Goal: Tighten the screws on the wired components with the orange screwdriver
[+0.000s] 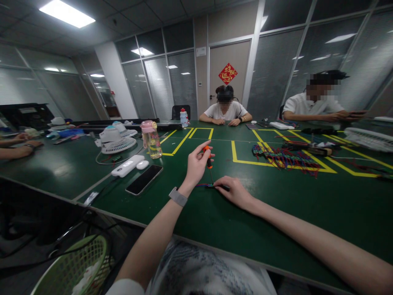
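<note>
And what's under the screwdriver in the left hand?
Under the tip of the screwdriver is a small circuit board with red and blue wires, on the green table. The right hand rests at the board's edge; whatever lies beneath that hand or the board is covered.

Orange-and-black screwdriver (209,162), red and blue wires (201,185), green tabletop (291,200), yellow tape (233,151), pink-lidded bottle (151,141)

ok so I'm counting one left hand (198,164), one right hand (236,191), one screwdriver (209,163) and one little board (210,186) at its tip. Also seeing two white fans (115,139), one pink-lidded bottle (151,138), one green basket (73,264). The wired boards (284,158) are overlapping too much for me to count.
</note>
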The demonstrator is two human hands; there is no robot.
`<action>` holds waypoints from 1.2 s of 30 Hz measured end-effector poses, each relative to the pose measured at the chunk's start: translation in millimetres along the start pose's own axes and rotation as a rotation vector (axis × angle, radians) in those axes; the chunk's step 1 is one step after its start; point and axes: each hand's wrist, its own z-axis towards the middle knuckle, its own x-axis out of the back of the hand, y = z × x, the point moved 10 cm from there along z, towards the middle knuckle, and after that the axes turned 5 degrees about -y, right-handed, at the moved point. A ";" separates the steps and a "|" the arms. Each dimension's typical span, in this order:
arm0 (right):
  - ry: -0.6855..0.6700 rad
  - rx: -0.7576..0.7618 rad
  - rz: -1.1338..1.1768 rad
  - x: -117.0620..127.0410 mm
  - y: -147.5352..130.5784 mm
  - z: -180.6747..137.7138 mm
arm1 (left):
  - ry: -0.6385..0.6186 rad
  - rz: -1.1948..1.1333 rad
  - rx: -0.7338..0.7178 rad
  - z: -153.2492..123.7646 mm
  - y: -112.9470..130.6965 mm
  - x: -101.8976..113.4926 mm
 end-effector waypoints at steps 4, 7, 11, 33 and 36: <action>0.002 0.010 -0.005 0.0 -1.0 -0.8 | 0.053 0.004 0.018 1.2 -5.5 5.6; 0.004 0.018 -0.006 -0.1 -1.4 -0.8 | 0.173 -0.011 -0.004 0.2 -4.8 19.1; 0.001 0.020 -0.030 -0.2 -2.4 -0.4 | 0.242 0.123 -0.126 -3.7 18.4 32.8; -0.092 0.022 -0.030 9.2 -9.5 16.7 | -0.854 1.167 0.184 -38.8 -55.1 -38.1; -0.093 0.124 -0.072 14.1 -22.5 16.5 | -0.856 1.208 0.157 -39.7 -54.0 -40.2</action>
